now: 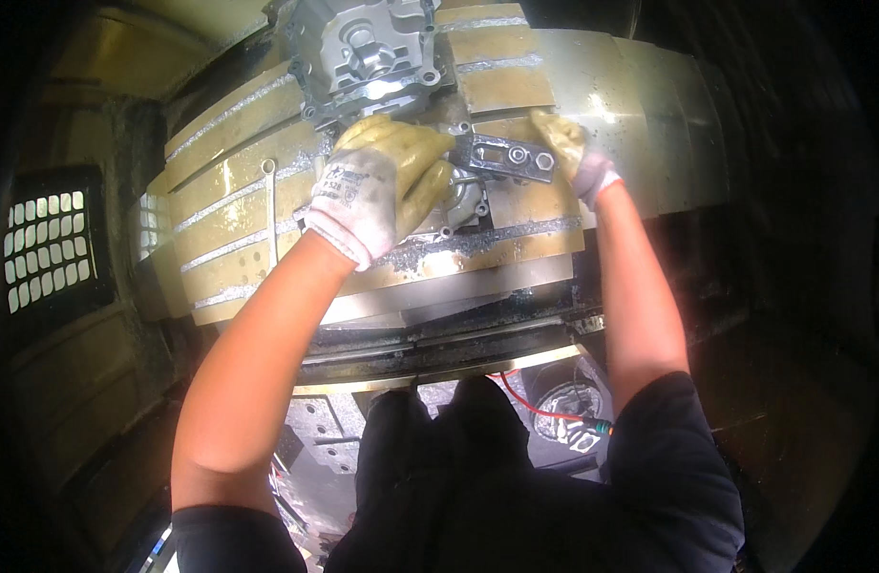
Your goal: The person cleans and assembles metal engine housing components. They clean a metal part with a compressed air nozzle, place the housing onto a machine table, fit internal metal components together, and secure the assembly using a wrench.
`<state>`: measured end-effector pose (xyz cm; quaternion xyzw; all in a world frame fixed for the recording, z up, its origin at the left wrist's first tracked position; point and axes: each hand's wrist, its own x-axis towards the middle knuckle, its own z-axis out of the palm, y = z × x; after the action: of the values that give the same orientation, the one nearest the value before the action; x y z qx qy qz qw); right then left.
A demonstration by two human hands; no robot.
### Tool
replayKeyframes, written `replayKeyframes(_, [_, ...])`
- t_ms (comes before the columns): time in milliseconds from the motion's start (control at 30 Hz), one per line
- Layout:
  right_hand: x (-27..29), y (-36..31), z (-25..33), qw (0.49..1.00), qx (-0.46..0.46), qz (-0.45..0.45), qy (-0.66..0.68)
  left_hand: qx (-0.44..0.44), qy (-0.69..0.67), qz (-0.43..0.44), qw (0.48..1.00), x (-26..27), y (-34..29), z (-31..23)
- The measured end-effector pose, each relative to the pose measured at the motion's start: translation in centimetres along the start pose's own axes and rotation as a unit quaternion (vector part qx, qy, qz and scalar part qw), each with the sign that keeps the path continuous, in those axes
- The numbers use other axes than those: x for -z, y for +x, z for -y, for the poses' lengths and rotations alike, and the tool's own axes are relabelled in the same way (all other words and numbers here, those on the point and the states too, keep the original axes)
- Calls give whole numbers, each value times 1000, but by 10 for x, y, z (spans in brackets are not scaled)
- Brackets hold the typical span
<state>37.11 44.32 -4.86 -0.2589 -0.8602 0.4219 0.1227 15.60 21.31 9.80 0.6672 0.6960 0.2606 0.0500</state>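
My left hand (382,177), in a white glove with a yellow coated palm, reaches over the fixture with its fingers bent. Its fingertips and thumb close at the left end of a dark slotted clamp bar (493,151), which carries a bolt and a nut. Under the bar sits a grey metal casting (466,202), partly covered by this hand. Just beyond the bar's right end is my right hand (567,151), gloved alike, its fingers curled together; whatever they hold is hidden. Farther back stands a larger grey metal casting housing (368,59).
A combination wrench (271,212) lies left of my left hand on the slatted metal machine cover (234,244), which is strewn with chips. The machine's front edge (430,368) runs before my body. Below it are a red hose (530,405) and a round bin (565,406).
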Motion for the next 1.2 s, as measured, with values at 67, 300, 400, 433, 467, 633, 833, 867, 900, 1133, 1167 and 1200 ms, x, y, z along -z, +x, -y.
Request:
replayKeyframes(67, [32,-1,67,989,-110,68,74,26,-6,10,1000,2,-3,-1])
replayKeyframes(300, [35,-4,103,965,41,169,-196,3,0,19,1000,5,5,0])
replayKeyframes(400, [43,-10,137,956,94,78,-268,-12,8,6,1000,5,4,1])
replayKeyframes(433, [44,-9,136,947,116,92,-286,-20,11,-4,1000,4,4,2])
replayKeyframes(467, [47,-7,131,937,138,105,-304,-20,13,-3,1000,4,4,3])
replayKeyframes(633, [51,19,179,850,-72,259,-454,-23,37,16,999,9,0,2])
replayKeyframes(833, [39,10,165,891,6,226,-393,-6,79,33,996,10,-4,-2])
replayKeyframes(867, [34,11,165,895,-22,233,-380,7,73,53,996,12,-4,-5])
replayKeyframes(900, [34,7,168,914,-24,202,-352,19,67,74,995,16,-4,-9])
replayKeyframes(1133, [11,-2,187,919,-73,86,-378,25,77,94,992,14,-10,0])
replayKeyframes(1167, [13,5,194,905,-78,99,-405,10,75,74,994,20,-13,3])
replayKeyframes(1200, [9,14,204,891,-80,112,-432,6,45,-53,998,22,-22,-1])
